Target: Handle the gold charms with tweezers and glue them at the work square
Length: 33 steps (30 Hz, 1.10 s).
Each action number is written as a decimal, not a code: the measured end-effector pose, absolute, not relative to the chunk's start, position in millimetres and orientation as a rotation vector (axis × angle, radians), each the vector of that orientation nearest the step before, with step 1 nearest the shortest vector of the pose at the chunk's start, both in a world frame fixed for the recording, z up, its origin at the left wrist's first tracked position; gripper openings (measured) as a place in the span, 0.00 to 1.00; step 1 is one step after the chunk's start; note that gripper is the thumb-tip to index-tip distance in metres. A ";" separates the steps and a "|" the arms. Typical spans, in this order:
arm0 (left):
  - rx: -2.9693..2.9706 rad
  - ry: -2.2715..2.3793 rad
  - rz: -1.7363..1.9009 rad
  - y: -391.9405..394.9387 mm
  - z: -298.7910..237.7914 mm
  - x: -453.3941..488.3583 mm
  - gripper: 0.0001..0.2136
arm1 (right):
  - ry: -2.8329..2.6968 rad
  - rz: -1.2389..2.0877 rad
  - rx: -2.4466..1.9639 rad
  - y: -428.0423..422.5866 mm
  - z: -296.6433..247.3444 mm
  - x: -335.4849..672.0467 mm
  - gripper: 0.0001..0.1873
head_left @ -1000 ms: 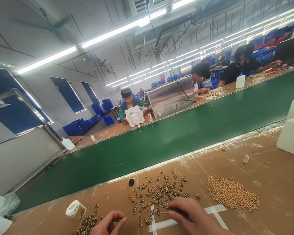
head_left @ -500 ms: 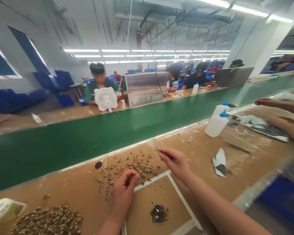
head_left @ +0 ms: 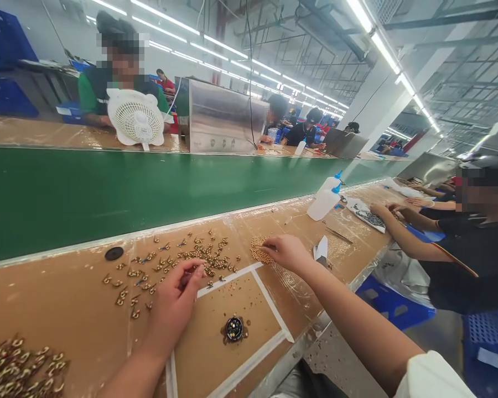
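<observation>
My left hand [head_left: 176, 301] is closed in a pinch at the near edge of a scattered pile of small brass-coloured metal pieces [head_left: 209, 257]; what its fingers hold is hidden. My right hand [head_left: 288, 252] is closed on a thin pointed tool [head_left: 262, 246], of which only the tip shows. That tip is over a patch of tiny tan beads [head_left: 260, 255]. Between my forearms, a small round black dish [head_left: 234, 329] with shiny dark contents sits on a board [head_left: 203, 354] edged with white tape.
A larger heap of similar pieces [head_left: 20, 367] lies at lower left, a black disc [head_left: 114, 253] beyond it. White squeeze bottles [head_left: 323, 203], tweezers [head_left: 339, 235] and folded paper [head_left: 321, 250] are to the right. A co-worker [head_left: 473, 243] sits there. Behind runs a green belt [head_left: 149, 182].
The view has swung right, bringing the co-worker into sight. My right hand has moved from beside the metal pieces to the tan beads. My left hand stays pinched by the pile.
</observation>
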<state>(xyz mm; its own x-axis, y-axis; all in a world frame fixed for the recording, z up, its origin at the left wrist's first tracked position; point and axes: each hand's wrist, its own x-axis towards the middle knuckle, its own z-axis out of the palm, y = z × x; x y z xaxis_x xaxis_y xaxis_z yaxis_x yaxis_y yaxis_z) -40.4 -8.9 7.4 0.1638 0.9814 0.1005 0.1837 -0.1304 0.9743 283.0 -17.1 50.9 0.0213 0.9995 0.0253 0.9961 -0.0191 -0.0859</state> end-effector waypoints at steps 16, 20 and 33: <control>1.330 1.034 1.058 -6.6 -1.2 -38.7 0.14 | -2.242 0.058 -2.284 -11.1 41.5 269.9 0.21; 1.302 1.017 1.029 -7.2 0.9 -40.5 0.13 | -2.245 0.057 -2.262 -10.1 41.4 271.4 0.19; 1.270 0.844 0.823 -13.2 16.6 -28.6 0.21 | -2.320 -0.041 -1.283 -51.1 60.6 203.4 0.22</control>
<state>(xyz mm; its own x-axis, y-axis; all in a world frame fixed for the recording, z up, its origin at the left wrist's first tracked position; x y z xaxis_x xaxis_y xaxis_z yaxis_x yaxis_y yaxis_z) -28.6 -13.2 16.6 0.4623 0.8834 -0.0763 -0.0538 0.1139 0.9920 203.4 -51.1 60.6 -0.4412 0.7899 0.4259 0.8043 0.5586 -0.2027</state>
